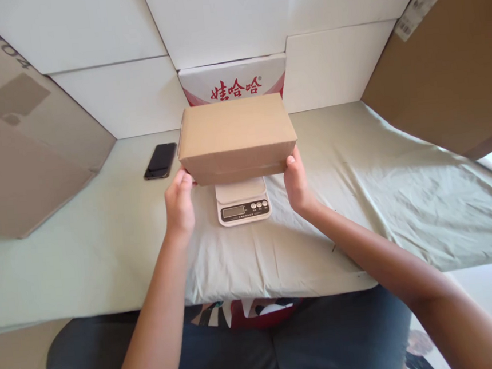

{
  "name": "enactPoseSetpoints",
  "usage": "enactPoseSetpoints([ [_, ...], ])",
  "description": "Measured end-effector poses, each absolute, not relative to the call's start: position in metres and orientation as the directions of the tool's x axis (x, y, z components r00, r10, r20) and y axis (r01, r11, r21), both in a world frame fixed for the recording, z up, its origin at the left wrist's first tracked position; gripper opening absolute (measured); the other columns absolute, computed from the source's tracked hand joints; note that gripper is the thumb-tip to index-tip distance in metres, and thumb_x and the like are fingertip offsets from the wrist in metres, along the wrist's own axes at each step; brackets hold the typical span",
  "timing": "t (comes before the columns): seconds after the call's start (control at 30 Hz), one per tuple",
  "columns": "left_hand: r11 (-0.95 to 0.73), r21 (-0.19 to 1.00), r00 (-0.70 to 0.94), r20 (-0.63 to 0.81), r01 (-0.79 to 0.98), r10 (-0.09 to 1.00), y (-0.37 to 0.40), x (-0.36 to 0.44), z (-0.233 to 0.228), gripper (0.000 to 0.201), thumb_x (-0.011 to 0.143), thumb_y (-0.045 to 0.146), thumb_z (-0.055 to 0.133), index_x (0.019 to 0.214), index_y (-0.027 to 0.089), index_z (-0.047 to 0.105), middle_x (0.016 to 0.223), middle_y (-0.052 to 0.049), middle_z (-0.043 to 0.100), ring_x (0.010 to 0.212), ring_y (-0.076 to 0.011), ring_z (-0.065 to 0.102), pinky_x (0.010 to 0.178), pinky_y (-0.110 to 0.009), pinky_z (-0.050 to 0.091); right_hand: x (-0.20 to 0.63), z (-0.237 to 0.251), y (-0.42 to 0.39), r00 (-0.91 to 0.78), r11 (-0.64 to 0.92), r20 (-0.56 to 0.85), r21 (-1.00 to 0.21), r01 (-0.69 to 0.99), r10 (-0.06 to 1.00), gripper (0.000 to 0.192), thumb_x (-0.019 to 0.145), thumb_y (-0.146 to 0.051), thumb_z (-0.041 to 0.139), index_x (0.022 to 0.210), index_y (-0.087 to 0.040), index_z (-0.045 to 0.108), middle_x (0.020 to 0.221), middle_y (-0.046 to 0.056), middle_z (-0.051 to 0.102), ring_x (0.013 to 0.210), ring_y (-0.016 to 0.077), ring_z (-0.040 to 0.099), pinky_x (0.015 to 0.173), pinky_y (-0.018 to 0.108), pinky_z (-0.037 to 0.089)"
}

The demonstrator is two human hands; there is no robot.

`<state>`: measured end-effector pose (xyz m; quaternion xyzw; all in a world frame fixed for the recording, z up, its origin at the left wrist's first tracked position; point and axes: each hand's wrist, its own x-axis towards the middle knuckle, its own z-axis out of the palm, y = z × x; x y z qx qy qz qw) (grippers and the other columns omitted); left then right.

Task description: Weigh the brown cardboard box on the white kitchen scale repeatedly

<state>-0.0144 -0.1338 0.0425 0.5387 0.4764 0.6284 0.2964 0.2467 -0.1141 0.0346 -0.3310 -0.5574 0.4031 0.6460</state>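
A plain brown cardboard box (pixel 236 136) sits across a small white digital scale (pixel 242 203), whose display and buttons show below the box's front edge. My left hand (pixel 179 202) touches the box's lower left corner with its fingertips. My right hand (pixel 296 183) presses against the lower right corner, thumb up on the side. Both hands hold the box between them.
A black phone (pixel 160 160) lies on the pale green cloth (pixel 104 243) to the left. A white carton with red characters (pixel 234 81) stands behind the box. Large brown cardboard boxes (pixel 19 152) flank the table on the left and on the right (pixel 446 63). White panels form the back wall.
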Motion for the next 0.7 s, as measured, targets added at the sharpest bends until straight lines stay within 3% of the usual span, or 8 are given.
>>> enactPoseSetpoints([
  [0.13, -0.441, 0.89, -0.197, 0.456, 0.117, 0.868, -0.086, -0.01, 0.046, 0.044, 0.094, 0.052, 0.066, 0.124, 0.023, 0.078, 0.136, -0.008, 0.076, 0.137, -0.0328, 0.065, 0.12, -0.044, 0.05, 0.236, 0.034, -0.065, 0.116, 0.501, 0.488, -0.85, -0.161, 0.865, 0.064, 0.095, -0.069, 0.052, 0.149, -0.035, 0.053, 0.164, 0.001, 0.056, 0.166, 0.0269, 0.038, 0.142, 0.048, 0.028],
  [0.27, -0.431, 0.9, -0.265, 0.432, 0.065, 0.862, -0.041, -0.001, 0.026, 0.034, 0.089, 0.042, 0.065, 0.113, 0.022, 0.077, 0.121, -0.009, 0.079, 0.13, -0.0316, 0.067, 0.118, -0.042, 0.051, 0.226, 0.018, -0.019, 0.137, 0.415, 0.394, -0.89, -0.19, 0.909, 0.074, 0.091, -0.073, 0.05, 0.151, -0.029, 0.05, 0.165, 0.003, 0.055, 0.163, 0.0265, 0.043, 0.142, 0.048, 0.031],
  [0.43, -0.464, 0.884, -0.25, 0.463, 0.057, 0.85, -0.028, 0.005, 0.01, 0.033, 0.086, 0.03, 0.058, 0.112, 0.022, 0.076, 0.127, -0.007, 0.078, 0.129, -0.0302, 0.066, 0.116, -0.04, 0.05, 0.226, 0.003, -0.003, 0.17, 0.396, 0.369, -0.903, -0.168, 0.914, 0.081, 0.087, -0.08, 0.052, 0.15, -0.029, 0.05, 0.166, 0.003, 0.055, 0.163, 0.0266, 0.042, 0.142, 0.048, 0.029],
  [0.57, -0.458, 0.889, -0.239, 0.447, 0.013, 0.862, -0.026, 0.005, 0.004, 0.038, 0.084, 0.031, 0.061, 0.119, 0.022, 0.073, 0.132, -0.007, 0.077, 0.133, -0.0305, 0.064, 0.118, -0.04, 0.049, 0.228, -0.003, 0.002, 0.146, 0.381, 0.358, -0.906, -0.183, 0.922, 0.076, 0.088, -0.078, 0.054, 0.146, -0.029, 0.05, 0.164, 0.004, 0.056, 0.163, 0.0254, 0.043, 0.142, 0.049, 0.029],
  [0.7, -0.393, 0.919, -0.255, 0.375, -0.021, 0.891, -0.021, 0.003, -0.005, 0.032, 0.083, 0.044, 0.067, 0.107, 0.023, 0.073, 0.124, -0.009, 0.078, 0.131, -0.0335, 0.065, 0.116, -0.043, 0.051, 0.229, -0.006, 0.006, 0.111, 0.33, 0.314, -0.928, -0.175, 0.943, 0.077, 0.085, -0.078, 0.056, 0.144, -0.029, 0.05, 0.163, 0.006, 0.057, 0.161, 0.0265, 0.046, 0.14, 0.05, 0.033],
])
